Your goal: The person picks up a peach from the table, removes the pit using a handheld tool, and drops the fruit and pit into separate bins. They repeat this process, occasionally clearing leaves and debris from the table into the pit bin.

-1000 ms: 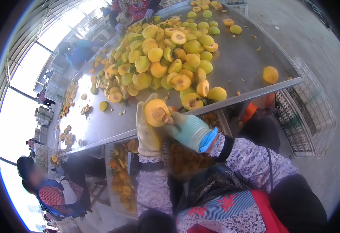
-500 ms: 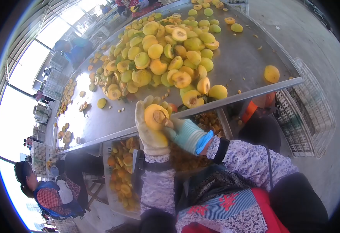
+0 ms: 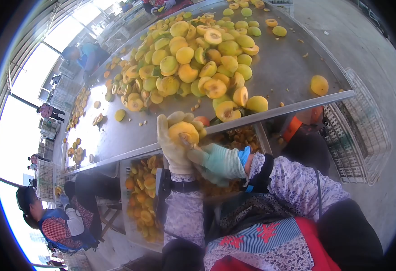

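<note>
My left hand [image 3: 173,147], in a cream glove, is closed around a yellow peach half [image 3: 183,133] with its cut face turned up. At the lower edge of that face, the gloved thumb of my right hand [image 3: 218,161] meets the fruit. The right fingers are curled below it, and a thin brownish piece shows between thumb and peach; I cannot make out what they grip. Both hands are just in front of the metal table [image 3: 292,72], over crates of cut fruit. A large pile of peaches [image 3: 184,56], whole and halved, lies beyond them.
A crate of peach pieces [image 3: 141,196] stands under the table's front edge, another behind my right hand [image 3: 241,140]. The raised metal rim [image 3: 292,107] runs across. White plastic crates [image 3: 358,131] stand at the right. A co-worker [image 3: 62,226] sits at the left.
My right hand has turned and shifted slightly down and right at the peach half. The peach stays in my left hand, its cut face more tilted. The view has moved slightly.
</note>
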Demonstrator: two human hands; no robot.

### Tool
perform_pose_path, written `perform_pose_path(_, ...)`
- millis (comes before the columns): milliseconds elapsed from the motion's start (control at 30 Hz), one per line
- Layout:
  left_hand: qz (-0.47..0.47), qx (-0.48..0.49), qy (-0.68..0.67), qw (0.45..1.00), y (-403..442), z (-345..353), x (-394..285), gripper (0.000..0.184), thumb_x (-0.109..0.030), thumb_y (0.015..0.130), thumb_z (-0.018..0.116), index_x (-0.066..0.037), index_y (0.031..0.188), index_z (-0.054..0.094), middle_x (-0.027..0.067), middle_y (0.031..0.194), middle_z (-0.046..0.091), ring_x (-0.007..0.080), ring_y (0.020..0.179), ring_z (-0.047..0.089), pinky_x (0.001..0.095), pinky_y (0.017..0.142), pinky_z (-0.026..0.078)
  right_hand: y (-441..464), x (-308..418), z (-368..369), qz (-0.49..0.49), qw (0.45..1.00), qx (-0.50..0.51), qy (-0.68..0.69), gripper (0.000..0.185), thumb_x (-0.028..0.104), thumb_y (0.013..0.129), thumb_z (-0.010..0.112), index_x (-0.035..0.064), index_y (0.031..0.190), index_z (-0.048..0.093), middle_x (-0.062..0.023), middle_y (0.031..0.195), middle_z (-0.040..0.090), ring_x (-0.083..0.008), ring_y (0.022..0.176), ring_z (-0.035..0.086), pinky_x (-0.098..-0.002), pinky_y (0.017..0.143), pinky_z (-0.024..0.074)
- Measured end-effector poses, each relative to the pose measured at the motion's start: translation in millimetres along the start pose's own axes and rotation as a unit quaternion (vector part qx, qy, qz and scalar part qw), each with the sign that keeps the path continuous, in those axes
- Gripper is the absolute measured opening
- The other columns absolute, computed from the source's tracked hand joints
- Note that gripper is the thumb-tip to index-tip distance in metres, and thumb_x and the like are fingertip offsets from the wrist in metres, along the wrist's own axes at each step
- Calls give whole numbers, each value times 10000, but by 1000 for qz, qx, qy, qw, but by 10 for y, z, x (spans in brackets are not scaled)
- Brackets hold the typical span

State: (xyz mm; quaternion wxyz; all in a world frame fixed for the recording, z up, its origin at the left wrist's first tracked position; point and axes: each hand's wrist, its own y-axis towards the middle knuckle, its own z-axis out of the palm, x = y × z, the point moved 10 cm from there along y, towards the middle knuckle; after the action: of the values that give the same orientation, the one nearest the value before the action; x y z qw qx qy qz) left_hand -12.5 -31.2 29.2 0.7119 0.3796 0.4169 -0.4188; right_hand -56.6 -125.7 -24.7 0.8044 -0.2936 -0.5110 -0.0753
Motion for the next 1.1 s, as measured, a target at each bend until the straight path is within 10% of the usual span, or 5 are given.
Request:
perform_pose_path(500, -58, -143, -195, 969, -53, -439, -90, 431, -462, 970, 530, -76, 1154, 591, 88, 971, 662, 261, 782, 654, 370, 661, 569, -2, -123, -126, -112, 936, -31, -333, 526, 488, 1003, 437, 26, 1082, 675, -172, 907, 698, -322, 870, 667, -416, 844, 500)
perform_pose_path(667, -32, -250, 332, 909, -410, -1893, -1203, 307, -281, 1008, 522, -4, 1041, 648, 108, 984, 660, 241, 837, 614, 370, 760, 520, -313, -99, -320, -53, 848, -111, -516, 472, 460, 983, 460, 46, 1060, 676, -219, 977, 694, -404, 975, 649, -459, 878, 497)
perform_pose_path(733, 66, -148, 584, 795, -357, -1361, -1469, 323, -252, 1008, 550, 49, 1033, 664, 114, 1000, 688, 176, 863, 606, 319, 806, 497, -279, -16, -338, -75, 843, -163, -508, 442, 456, 977, 478, 51, 1013, 650, -206, 955, 695, -404, 942, 656, -478, 848, 505)
perform_pose_path(800, 30, -95, 384, 918, -64, -986, -961, 390, -286, 965, 645, 50, 1163, 642, 103, 1007, 683, 136, 942, 610, 273, 854, 476, -225, 17, -412, -105, 838, -182, -504, 408, 445, 960, 500, 68, 1033, 637, -208, 928, 694, -412, 902, 659, -490, 814, 513)
perform_pose_path(1100, -59, 199, 699, 685, 698, 410, 295, 476, -363, 829, 738, -41, 1170, 654, 209, 1111, 682, 350, 1025, 659, 412, 889, 519, -457, 214, -742, -92, 828, -263, -486, 370, 413, 934, 546, 76, 1067, 623, -225, 900, 688, -421, 863, 662, -487, 783, 524)
